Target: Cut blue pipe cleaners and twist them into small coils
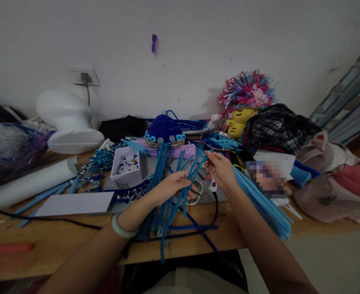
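My left hand (171, 187) is closed around a bunch of light blue pipe cleaners (167, 212) whose loose ends hang over the table's front edge. My right hand (220, 168) pinches the upper ends of the same blue pipe cleaners near a blue flower ornament (222, 142). A thick bundle of light blue pipe cleaners (264, 206) lies under my right forearm, pointing to the lower right. A pale bangle (122, 228) sits on my left wrist. Behind my hands stands a dark blue headdress (165, 131) with turquoise flowers.
On the wooden table (54, 241) are a white box of beads (126, 164), white paper (75, 203), a white roll (29, 183), a white foam head form (69, 122), a black cable (60, 220), a colourful headdress (247, 90), plaid cloth (278, 126) and pink bags (336, 192).
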